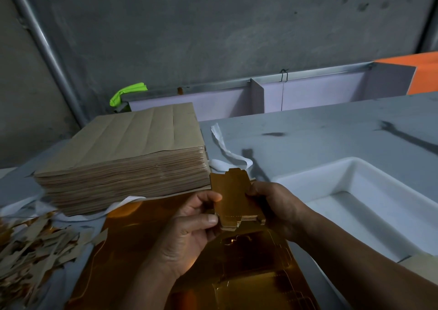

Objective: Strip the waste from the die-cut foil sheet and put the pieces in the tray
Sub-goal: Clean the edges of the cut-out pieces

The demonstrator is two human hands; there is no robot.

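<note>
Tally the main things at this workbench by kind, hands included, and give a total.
hands: 2, left hand and right hand
tray: 1
stack of brown sheets: 1
gold foil sheet: 1
bundle of cut pieces: 1
scrap heap: 1
Total: 7

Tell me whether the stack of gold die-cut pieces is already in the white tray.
No, the left hand and right hand hold the stack of gold pieces over the foil sheet, beside the white tray.
</note>
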